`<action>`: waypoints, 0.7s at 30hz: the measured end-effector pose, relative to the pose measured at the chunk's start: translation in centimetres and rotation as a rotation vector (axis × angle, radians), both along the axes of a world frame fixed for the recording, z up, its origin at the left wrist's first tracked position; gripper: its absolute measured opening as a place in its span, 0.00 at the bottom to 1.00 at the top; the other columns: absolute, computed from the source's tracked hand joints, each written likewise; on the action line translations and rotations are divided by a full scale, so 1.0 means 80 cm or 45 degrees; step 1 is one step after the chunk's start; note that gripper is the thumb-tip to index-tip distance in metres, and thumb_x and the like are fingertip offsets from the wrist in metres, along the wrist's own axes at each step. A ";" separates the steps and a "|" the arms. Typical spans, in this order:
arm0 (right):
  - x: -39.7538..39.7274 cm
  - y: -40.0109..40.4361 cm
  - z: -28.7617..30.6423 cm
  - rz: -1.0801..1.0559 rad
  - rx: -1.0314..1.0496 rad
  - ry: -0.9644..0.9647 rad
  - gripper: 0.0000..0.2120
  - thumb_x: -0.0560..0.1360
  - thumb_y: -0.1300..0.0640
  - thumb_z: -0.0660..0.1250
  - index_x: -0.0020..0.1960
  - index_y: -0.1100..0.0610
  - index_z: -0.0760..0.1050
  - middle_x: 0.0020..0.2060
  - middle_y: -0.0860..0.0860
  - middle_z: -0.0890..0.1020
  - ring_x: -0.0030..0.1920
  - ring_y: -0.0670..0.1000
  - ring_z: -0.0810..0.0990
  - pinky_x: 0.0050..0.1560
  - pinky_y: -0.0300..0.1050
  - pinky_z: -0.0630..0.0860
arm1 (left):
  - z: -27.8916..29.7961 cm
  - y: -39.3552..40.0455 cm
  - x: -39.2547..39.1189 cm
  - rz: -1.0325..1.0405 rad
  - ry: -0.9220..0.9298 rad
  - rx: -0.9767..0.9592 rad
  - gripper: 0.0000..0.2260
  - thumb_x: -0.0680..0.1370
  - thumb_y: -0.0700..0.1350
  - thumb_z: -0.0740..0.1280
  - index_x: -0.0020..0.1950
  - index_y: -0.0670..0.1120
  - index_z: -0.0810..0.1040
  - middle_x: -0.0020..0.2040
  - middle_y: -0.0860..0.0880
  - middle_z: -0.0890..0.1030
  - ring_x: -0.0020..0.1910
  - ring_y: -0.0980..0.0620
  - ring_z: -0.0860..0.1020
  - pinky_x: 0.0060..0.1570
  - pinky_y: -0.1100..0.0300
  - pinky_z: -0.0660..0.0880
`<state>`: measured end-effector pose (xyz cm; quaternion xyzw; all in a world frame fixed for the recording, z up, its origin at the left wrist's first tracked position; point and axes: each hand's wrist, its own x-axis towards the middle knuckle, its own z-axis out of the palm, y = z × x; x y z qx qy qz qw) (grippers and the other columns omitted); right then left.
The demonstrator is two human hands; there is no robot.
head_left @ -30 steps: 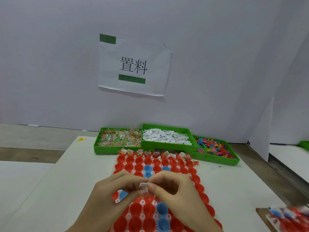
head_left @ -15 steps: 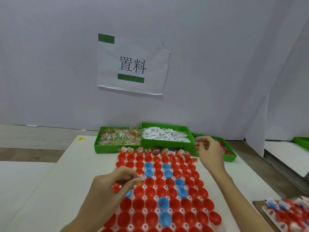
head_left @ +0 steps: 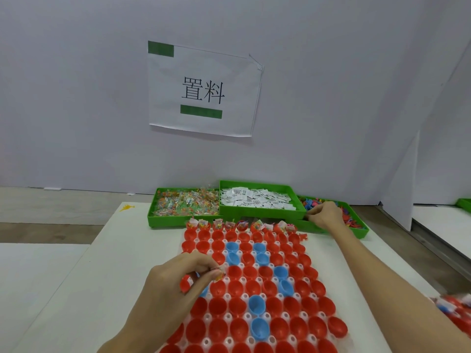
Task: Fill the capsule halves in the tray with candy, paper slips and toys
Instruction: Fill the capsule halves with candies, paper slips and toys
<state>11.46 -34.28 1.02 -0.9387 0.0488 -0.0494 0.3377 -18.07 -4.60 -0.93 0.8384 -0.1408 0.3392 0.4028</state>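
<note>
A white tray (head_left: pixel 270 340) of red and blue capsule halves (head_left: pixel 235 289) lies on the table in front of me. Only its far row (head_left: pixel 239 225) holds candy and paper. My left hand (head_left: pixel 175 284) hovers over the tray's left side, pinching a small candy packet with a paper slip (head_left: pixel 219 273) at its fingertips. My right hand (head_left: pixel 325 215) reaches into the green toy bin (head_left: pixel 356 230) at the far right, fingers curled among the coloured toys. Whether it holds one is hidden.
Green bins of candy (head_left: pixel 184 205) and paper slips (head_left: pixel 257 201) stand behind the tray, against a white wall with a paper sign (head_left: pixel 204 90). Another filled tray (head_left: pixel 456 312) shows at the right edge. A second table (head_left: pixel 443 225) lies further right.
My hands, together over the tray a second ago, have parted. The right hand has travelled out to the toy bin while the left stays over the tray with the packet.
</note>
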 end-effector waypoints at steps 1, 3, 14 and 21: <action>0.001 0.000 -0.002 -0.014 0.012 -0.011 0.08 0.75 0.61 0.75 0.53 0.63 0.86 0.56 0.59 0.85 0.61 0.58 0.80 0.67 0.52 0.75 | 0.000 0.001 0.000 -0.002 0.001 0.010 0.06 0.73 0.45 0.76 0.49 0.52 0.84 0.43 0.61 0.84 0.41 0.59 0.83 0.42 0.65 0.80; 0.000 0.000 -0.008 -0.029 0.024 -0.070 0.07 0.76 0.62 0.75 0.52 0.62 0.86 0.54 0.58 0.86 0.60 0.57 0.81 0.64 0.51 0.76 | 0.000 0.001 0.000 -0.004 -0.004 0.022 0.07 0.72 0.44 0.76 0.49 0.52 0.84 0.43 0.61 0.84 0.41 0.60 0.83 0.42 0.66 0.80; -0.036 -0.001 -0.006 -0.145 0.467 -0.511 0.02 0.76 0.60 0.75 0.44 0.56 0.84 0.40 0.52 0.86 0.43 0.51 0.83 0.44 0.43 0.76 | 0.008 0.001 -0.003 0.047 0.005 0.014 0.06 0.73 0.48 0.74 0.49 0.52 0.85 0.42 0.61 0.83 0.41 0.60 0.83 0.42 0.68 0.79; -0.121 0.033 0.022 0.051 0.704 -0.649 0.01 0.78 0.58 0.72 0.49 0.55 0.83 0.40 0.49 0.87 0.45 0.50 0.86 0.47 0.48 0.84 | 0.018 -0.008 -0.009 0.067 0.039 -0.135 0.06 0.72 0.51 0.74 0.47 0.53 0.83 0.41 0.62 0.84 0.41 0.60 0.83 0.43 0.73 0.76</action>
